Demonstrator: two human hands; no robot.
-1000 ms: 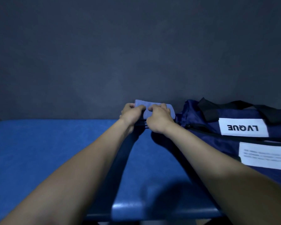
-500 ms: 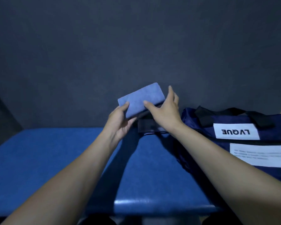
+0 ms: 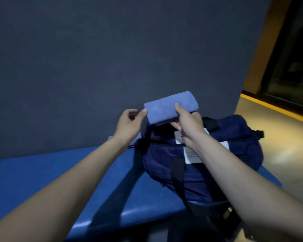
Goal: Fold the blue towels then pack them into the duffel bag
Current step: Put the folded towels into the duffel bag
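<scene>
Towel (image 3: 171, 106) pinched by right hand (image 3: 189, 126), left hand (image 3: 129, 123) loosely curled, empty; lower flat into bag (image 3: 208, 158), keeping folds.

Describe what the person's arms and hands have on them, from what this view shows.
Both forearms are bare as far as the frame shows: no sleeves, no gloves. The left hand and the right hand show no rings or bracelets that I can make out. At the bottom right edge, near the right arm, something small and pale may be a watch or strap, but it is too cut off to tell.
</scene>
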